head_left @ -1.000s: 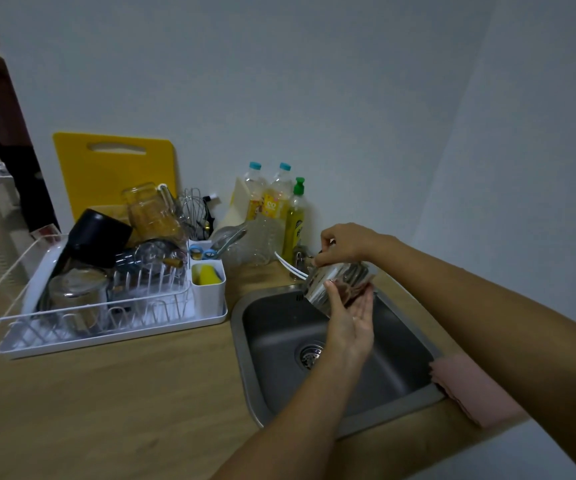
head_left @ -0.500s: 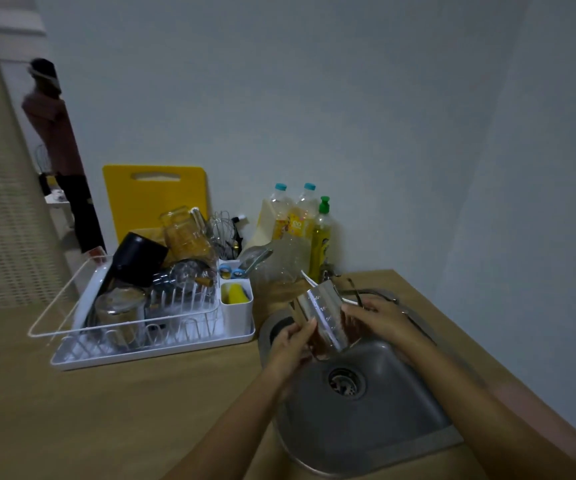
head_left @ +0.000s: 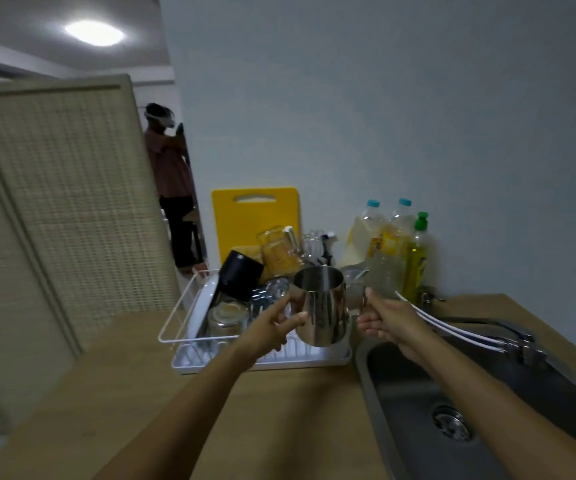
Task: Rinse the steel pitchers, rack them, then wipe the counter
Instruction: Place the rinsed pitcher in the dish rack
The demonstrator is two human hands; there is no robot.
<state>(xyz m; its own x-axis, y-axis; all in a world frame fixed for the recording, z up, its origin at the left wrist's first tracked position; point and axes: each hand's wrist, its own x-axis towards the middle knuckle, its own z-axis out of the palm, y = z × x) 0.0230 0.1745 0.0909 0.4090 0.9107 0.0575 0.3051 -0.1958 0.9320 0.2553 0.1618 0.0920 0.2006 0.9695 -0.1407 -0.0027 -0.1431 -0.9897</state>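
A shiny steel pitcher (head_left: pixel 322 306) hangs upright above the right end of the white dish rack (head_left: pixel 262 362). My left hand (head_left: pixel 272 327) grips its left side with thumb and fingers. My right hand (head_left: pixel 383 322) is closed around its handle on the right. The rack holds another steel pitcher lying on its side (head_left: pixel 227 318), a black cup (head_left: pixel 239 277), glasses and a clear jug (head_left: pixel 279 251). The sink (head_left: pixel 508 410) lies to the right, below my right forearm.
A yellow cutting board (head_left: pixel 255 220) leans on the wall behind the rack. Bottles and green dish soap (head_left: pixel 416 258) stand by the faucet (head_left: pixel 508 336). The wooden counter (head_left: pixel 141 393) runs in front. A woven screen (head_left: pixel 72 202) stands left; a person (head_left: pixel 172 188) stands in the doorway.
Both hands carried the pitcher from over the sink leftward to above the rack and turned it upright. The view swung left and upward, showing the screen and ceiling light.
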